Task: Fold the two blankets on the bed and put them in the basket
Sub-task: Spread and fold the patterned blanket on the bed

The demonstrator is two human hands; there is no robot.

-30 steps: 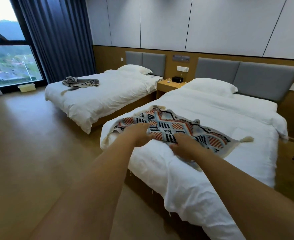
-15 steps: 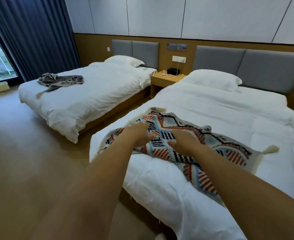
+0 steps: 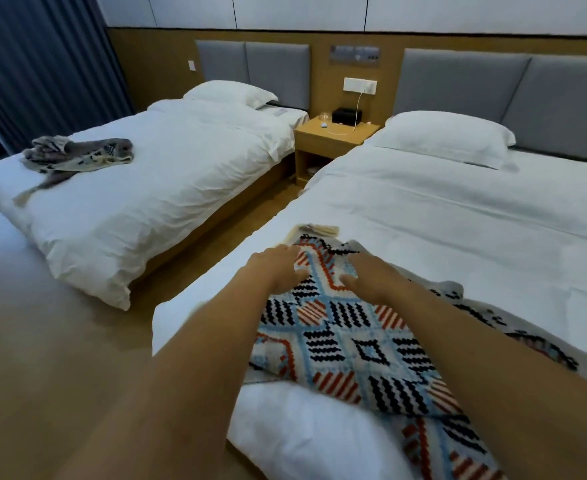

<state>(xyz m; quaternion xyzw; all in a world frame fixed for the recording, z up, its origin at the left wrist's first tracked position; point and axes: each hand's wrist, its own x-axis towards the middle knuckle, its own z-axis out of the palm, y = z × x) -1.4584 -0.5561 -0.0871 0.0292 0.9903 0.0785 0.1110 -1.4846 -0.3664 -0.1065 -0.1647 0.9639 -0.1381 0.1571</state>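
moving closer since half a second ago, the view now looks down along the near bed (image 3: 458, 216), and the patterned blanket (image 3: 347, 344) fills far more of the picture, running from the hands toward the bottom right corner. a second ago it lay farther off, as a flatter band across the cover. both hands have slid up to its far end.

left hand (image 3: 274, 271) lies palm down on the left part of the blanket's far end, fingers spread and pressed flat, gripping nothing. right hand (image 3: 371, 275) rests just beside it, fingers bent onto the weave; whether it pinches the cloth or only presses, i cannot tell. both forearms stretch out long and nearly parallel from the lower edge, the blanket between them.

a cream tassel (image 3: 323, 230) sticks out just past the far end. the blanket's left border sits near the bed's left edge, and a fold of white cover bulges under its near part. bare white bedding lies wide open toward the pillow (image 3: 447, 136). a strip of wood floor (image 3: 60, 341) parts this bed from the far bed (image 3: 167, 174), where the grey blanket (image 3: 77, 157) lies crumpled near its foot end. a nightstand (image 3: 330, 140) stands between the headboards.
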